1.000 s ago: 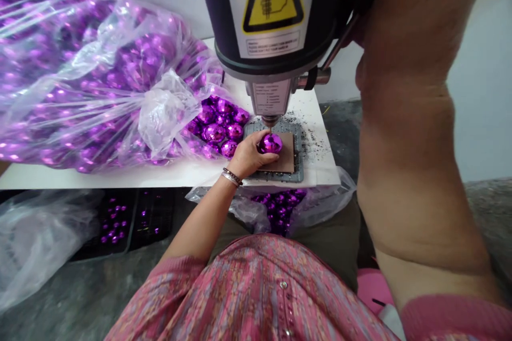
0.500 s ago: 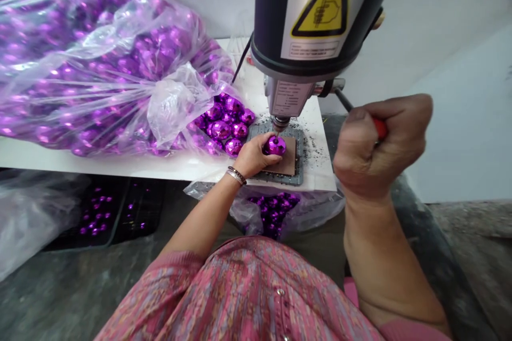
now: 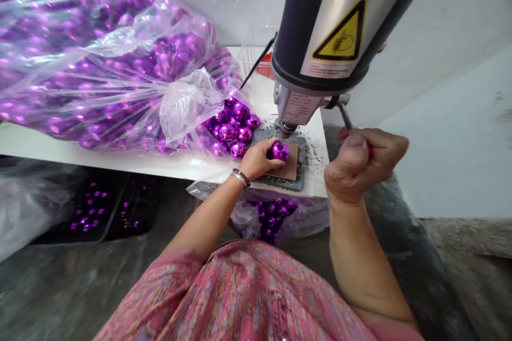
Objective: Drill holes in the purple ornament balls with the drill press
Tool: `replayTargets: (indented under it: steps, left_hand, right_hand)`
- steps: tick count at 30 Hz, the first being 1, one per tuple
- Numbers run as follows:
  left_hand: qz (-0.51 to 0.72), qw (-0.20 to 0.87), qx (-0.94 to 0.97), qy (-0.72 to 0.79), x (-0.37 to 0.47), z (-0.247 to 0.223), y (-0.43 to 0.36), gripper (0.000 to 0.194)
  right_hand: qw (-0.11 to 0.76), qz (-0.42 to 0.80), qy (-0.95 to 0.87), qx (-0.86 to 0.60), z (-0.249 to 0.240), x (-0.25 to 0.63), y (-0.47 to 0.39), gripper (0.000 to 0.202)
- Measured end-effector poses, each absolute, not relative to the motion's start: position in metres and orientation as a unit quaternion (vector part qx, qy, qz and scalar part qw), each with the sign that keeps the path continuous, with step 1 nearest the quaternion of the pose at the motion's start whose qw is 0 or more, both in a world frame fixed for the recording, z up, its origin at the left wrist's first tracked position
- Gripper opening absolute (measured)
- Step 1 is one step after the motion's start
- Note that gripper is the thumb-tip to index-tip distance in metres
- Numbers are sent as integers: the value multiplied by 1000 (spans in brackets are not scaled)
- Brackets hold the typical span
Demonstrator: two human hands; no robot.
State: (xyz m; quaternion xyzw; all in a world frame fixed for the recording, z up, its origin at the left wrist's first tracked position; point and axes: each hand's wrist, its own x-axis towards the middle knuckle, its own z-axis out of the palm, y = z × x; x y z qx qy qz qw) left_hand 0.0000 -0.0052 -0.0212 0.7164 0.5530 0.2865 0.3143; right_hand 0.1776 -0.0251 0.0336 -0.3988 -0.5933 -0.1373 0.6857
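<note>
Your left hand (image 3: 258, 159) grips a purple ball (image 3: 278, 150) on the brown pad (image 3: 290, 169) under the drill bit (image 3: 285, 133); your right hand (image 3: 360, 162) is fisted around the red-handled lever (image 3: 370, 150).

Right hand (image 3: 360, 165) grip hides most of red lever handle (image 3: 370, 150); drill tip above left-hand grip too small to tell.

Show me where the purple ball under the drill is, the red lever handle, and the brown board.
purple ball (image 3: 279, 150), head view, on its shiny top.
red lever handle (image 3: 370, 151), head view, the tip beside the right fist.
brown board (image 3: 291, 169), head view, its bare right part.
</note>
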Motion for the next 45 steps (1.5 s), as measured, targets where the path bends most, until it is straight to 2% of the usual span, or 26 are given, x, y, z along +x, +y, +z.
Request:
replayTargets:
  steps: [6, 10, 12, 15, 21, 24, 26, 28, 30, 32, 36, 40, 43, 45]
  left_hand:
    - [297, 325, 715, 543, 0, -23, -6, 63]
    - [299, 329, 701, 558, 3, -23, -9, 60]
    - [306, 325, 692, 567, 3, -22, -13, 60]
    - [322, 319, 691, 562, 0, -20, -26, 57]
    - [260, 380, 763, 454, -13, -18, -65, 68]
    - [238, 404, 755, 458, -20, -16, -69, 76]
    - [264, 366, 729, 515, -25, -12, -62, 66]
    - [295, 274, 686, 607, -33, -9, -52, 47]
    - [290, 182, 632, 696, -40, -9, -42, 37]
    - [252, 140, 600, 747, -45, -14, -35, 40]
    - [232, 132, 606, 749, -51, -26, -32, 49]
    - [334, 203, 575, 719, -55, -24, -33, 49]
    - [443, 394, 490, 640, -53, -17, -37, 52]
    - [460, 530, 431, 568, -48, -14, -40, 56]
  right_hand:
    - [691, -127, -605, -374, 30, 177, -22, 27]
    - [703, -112, -577, -400, 79, 180, -7, 36]
    - [703, -23, -564, -432, 110, 182, 4, 35]
    - [685, 41, -569, -454, 137, 185, 18, 31]
    - [704, 59, -574, -414, 132, 187, 20, 29]
    - [715, 52, -582, -385, 128, 187, 21, 28]
    - [717, 46, -588, -371, 127, 188, 22, 28]
    - [718, 42, -594, -361, 127, 187, 22, 29]
    - [715, 44, -595, -364, 126, 186, 20, 29]
    - [714, 48, -588, -377, 126, 184, 17, 27]
    - [712, 40, -584, -388, 126, 181, 11, 28]
    - [704, 42, -580, -407, 128, 180, 8, 25]
    - [690, 42, -583, -428, 131, 181, 5, 25]
    - [681, 35, -586, -437, 131, 182, 5, 25]
